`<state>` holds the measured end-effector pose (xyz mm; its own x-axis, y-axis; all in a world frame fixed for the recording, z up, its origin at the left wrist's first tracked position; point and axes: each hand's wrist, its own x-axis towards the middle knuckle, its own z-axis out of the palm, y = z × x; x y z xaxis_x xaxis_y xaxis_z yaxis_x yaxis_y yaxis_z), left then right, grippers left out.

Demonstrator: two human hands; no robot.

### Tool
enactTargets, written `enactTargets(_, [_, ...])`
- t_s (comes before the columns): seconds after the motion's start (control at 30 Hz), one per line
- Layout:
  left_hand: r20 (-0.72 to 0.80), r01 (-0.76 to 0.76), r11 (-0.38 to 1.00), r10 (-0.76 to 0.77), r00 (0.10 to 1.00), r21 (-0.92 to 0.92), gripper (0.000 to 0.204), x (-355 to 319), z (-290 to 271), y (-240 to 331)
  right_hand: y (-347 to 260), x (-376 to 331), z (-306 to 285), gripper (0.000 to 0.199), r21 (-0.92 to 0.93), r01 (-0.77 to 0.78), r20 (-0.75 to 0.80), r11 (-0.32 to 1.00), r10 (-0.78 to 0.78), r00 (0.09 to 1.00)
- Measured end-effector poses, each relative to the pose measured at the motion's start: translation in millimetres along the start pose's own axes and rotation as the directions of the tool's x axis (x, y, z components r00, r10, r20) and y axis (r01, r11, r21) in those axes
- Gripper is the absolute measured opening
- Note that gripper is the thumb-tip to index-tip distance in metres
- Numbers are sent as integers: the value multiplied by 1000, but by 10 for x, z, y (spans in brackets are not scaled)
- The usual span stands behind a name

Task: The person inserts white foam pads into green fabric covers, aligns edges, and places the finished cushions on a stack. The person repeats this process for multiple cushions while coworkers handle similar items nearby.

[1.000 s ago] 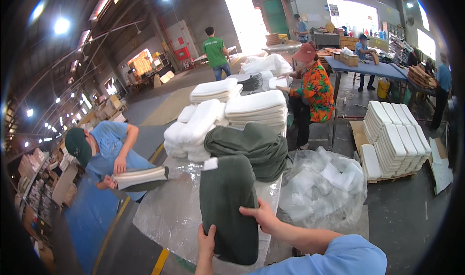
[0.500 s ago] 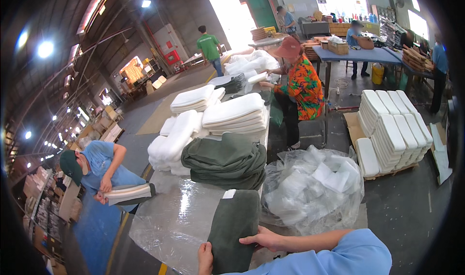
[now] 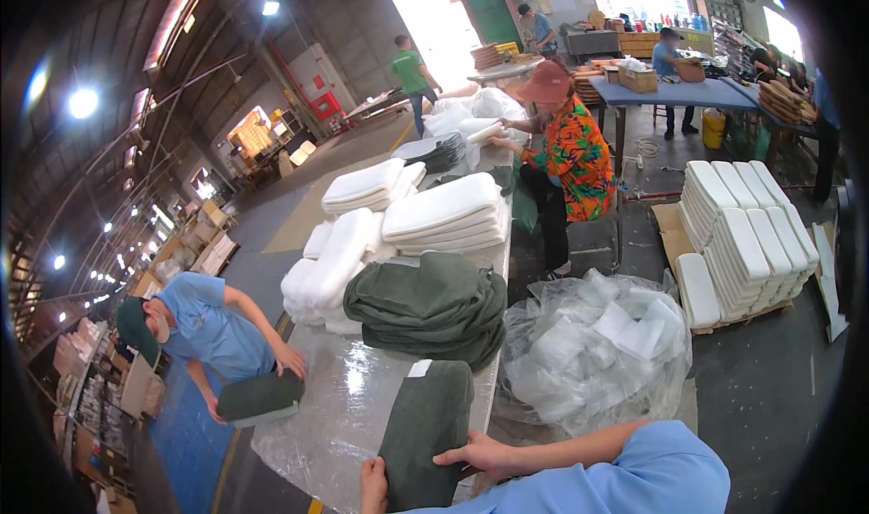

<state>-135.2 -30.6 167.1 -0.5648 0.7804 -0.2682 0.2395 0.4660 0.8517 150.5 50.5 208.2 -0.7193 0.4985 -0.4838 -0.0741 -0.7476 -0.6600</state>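
Note:
A long dark green fabric cushion (image 3: 425,414) with a white tag at its far end lies over the near part of the table. My left hand (image 3: 374,487) grips its left edge, fingers partly hidden. On the opposite edge my right hand (image 3: 484,455) holds on, thumb on top and fingers curled beneath. Just beyond lies a heap of folded dark green fabric covers (image 3: 425,306). White pads (image 3: 444,211) are stacked past that heap.
A plastic-wrapped table (image 3: 317,423) stretches away from me. To its left a co-worker (image 3: 217,324) handles a similar green cushion (image 3: 262,394). A big clear plastic bag (image 3: 597,351) and stacked white pads (image 3: 751,242) stand on the right floor. Another person (image 3: 575,161) works at the far right edge.
My hands and the cushion have shifted slightly left in view. The co-worker on the left has turned their cushion, its green face now upward. The person in green farther off has moved right.

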Motion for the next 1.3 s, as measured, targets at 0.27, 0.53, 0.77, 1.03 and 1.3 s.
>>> enactTargets(0.27, [37,-54,986,49,998,159,39,412,-168,-285,-33,167,159,66,-97,-136,127,986,147,981])
enactTargets(0.53, [176,-91,921,25,984,379,49,558,-64,-253,-264,166,131,79,-236,-127,158,964,167,973])
enactTargets(0.77, [15,-15,906,10,1000,422,48,705,338,-158,-616,424,-225,83,-416,-84,256,905,206,944])
enactTargets(1.03, [-154,102,894,-37,987,436,46,663,742,-67,-1139,396,-624,61,-571,179,419,801,97,903])
enactTargets(1.3, [-204,157,883,-71,976,443,44,631,821,6,-1132,769,-969,77,-798,184,509,574,479,715])
